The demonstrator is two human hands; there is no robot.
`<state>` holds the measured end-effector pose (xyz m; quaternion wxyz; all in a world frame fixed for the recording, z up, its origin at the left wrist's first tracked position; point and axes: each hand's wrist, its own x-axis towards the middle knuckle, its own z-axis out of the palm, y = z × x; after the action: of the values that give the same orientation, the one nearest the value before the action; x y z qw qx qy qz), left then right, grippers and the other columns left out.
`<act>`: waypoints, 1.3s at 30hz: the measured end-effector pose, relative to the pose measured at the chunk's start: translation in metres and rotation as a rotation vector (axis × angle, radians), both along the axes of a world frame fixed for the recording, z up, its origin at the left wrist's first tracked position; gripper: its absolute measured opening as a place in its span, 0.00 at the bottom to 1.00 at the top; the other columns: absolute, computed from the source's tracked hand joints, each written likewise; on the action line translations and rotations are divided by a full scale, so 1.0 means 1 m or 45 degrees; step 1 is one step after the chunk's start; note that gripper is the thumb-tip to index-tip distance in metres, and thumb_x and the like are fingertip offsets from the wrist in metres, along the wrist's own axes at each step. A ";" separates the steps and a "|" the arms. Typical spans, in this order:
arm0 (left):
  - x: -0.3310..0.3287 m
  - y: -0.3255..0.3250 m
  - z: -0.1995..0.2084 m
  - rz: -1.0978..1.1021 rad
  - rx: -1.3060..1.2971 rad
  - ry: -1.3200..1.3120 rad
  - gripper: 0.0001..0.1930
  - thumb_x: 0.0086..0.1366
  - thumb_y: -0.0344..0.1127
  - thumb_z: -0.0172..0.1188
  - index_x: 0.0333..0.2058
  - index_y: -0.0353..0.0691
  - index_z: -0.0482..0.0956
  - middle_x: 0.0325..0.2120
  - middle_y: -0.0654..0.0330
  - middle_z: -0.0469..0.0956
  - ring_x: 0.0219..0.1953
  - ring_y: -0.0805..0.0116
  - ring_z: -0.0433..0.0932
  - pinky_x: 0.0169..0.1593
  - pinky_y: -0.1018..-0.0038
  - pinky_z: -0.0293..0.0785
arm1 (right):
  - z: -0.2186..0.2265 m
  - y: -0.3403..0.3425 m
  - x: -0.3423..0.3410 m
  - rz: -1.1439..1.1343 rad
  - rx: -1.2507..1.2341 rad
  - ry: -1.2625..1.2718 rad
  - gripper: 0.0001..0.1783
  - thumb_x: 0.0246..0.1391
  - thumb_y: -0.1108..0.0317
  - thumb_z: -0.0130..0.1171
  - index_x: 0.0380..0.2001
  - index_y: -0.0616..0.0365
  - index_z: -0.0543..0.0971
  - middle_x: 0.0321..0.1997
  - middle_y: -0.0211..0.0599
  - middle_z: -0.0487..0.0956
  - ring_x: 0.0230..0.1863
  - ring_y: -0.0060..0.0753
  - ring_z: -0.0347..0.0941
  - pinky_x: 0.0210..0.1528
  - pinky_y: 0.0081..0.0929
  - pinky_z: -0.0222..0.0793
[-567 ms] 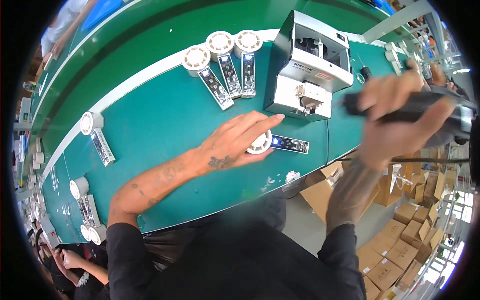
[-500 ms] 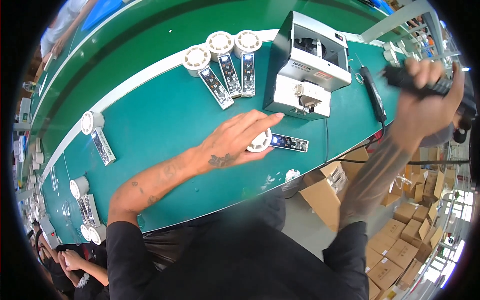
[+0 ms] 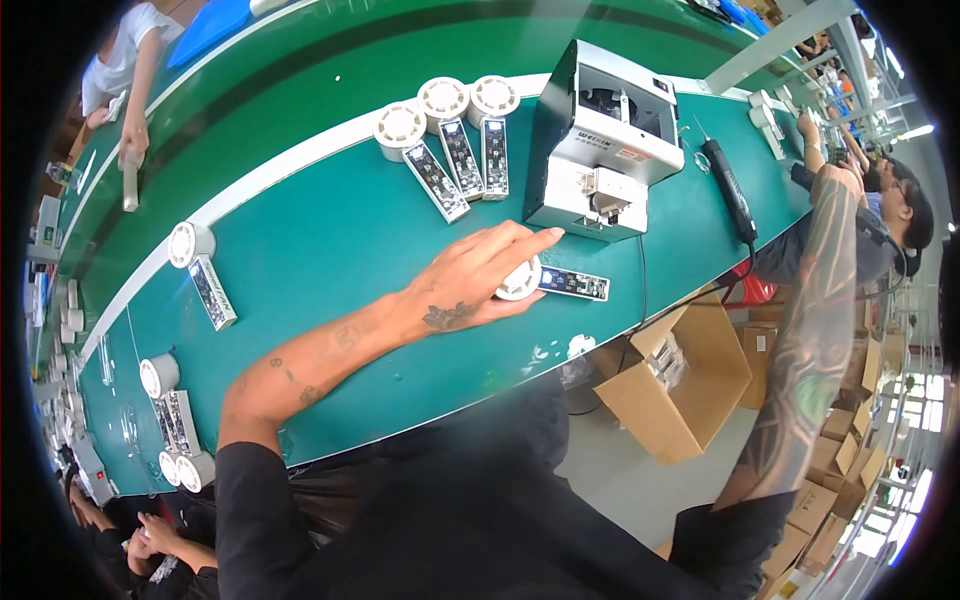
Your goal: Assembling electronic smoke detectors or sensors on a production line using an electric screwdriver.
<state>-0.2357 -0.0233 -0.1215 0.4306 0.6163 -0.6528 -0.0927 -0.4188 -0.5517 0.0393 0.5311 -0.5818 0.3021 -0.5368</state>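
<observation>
My left hand [image 3: 478, 272] rests on the table with its fingers closed round the white round head [image 3: 517, 283] of a small device. From that head a narrow handle [image 3: 574, 283] with a bare circuit board points right. Far out to the right, my right hand [image 3: 840, 180] is closed on a black elongated hand tool [image 3: 803, 177]; its details are too small to make out. Just beyond my left hand stands a silver and black machine [image 3: 605, 140]. A black electric screwdriver [image 3: 732, 190] with a thin tip and a cord lies to its right.
Three similar devices [image 3: 436, 180] lie left of the machine, and more [image 3: 205, 285] lie along the table's left. An open carton [image 3: 690, 390] stands below the right table edge. Co-workers sit at right [image 3: 870, 215] and work across the green belt [image 3: 300, 90].
My right hand has swung away from me with the black tool, and my forearm is now stretched out. The left hand stays on the device. Across the belt, a person's arm has reached in.
</observation>
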 end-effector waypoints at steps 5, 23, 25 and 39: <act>-0.008 -0.028 0.002 -0.127 -0.068 0.047 0.38 0.59 0.31 0.74 0.67 0.38 0.70 0.49 0.50 0.79 0.47 0.52 0.82 0.48 0.63 0.82 | 0.073 0.007 -0.056 -0.236 0.172 -0.610 0.18 0.70 0.60 0.48 0.38 0.68 0.71 0.47 0.54 0.77 0.57 0.54 0.71 0.72 0.65 0.60; -0.007 -0.033 0.006 -0.095 -0.117 -0.023 0.34 0.57 0.31 0.74 0.63 0.37 0.74 0.43 0.55 0.78 0.43 0.55 0.81 0.45 0.63 0.82 | -0.009 0.315 0.081 0.459 -0.533 -0.095 0.14 0.69 0.64 0.57 0.42 0.69 0.74 0.15 0.35 0.70 0.14 0.27 0.68 0.21 0.27 0.67; -0.008 -0.031 0.006 -0.091 -0.123 -0.009 0.34 0.57 0.30 0.74 0.63 0.37 0.74 0.43 0.54 0.78 0.43 0.55 0.81 0.46 0.63 0.81 | -0.011 0.315 0.080 0.454 -0.506 -0.076 0.14 0.69 0.65 0.57 0.41 0.69 0.74 0.15 0.35 0.70 0.14 0.27 0.68 0.21 0.27 0.67; -0.010 -0.027 0.006 -0.076 -0.032 0.034 0.36 0.58 0.31 0.74 0.66 0.40 0.72 0.45 0.54 0.78 0.42 0.53 0.81 0.45 0.61 0.80 | -0.027 0.366 0.055 0.579 -0.322 -0.002 0.15 0.69 0.64 0.51 0.45 0.67 0.67 0.13 0.37 0.67 0.11 0.27 0.60 0.17 0.29 0.65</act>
<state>-0.2453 -0.0507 -0.1152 0.4439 0.5899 -0.6662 -0.1053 -0.3639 -0.1855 0.0125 0.5614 -0.6960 0.0935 -0.4378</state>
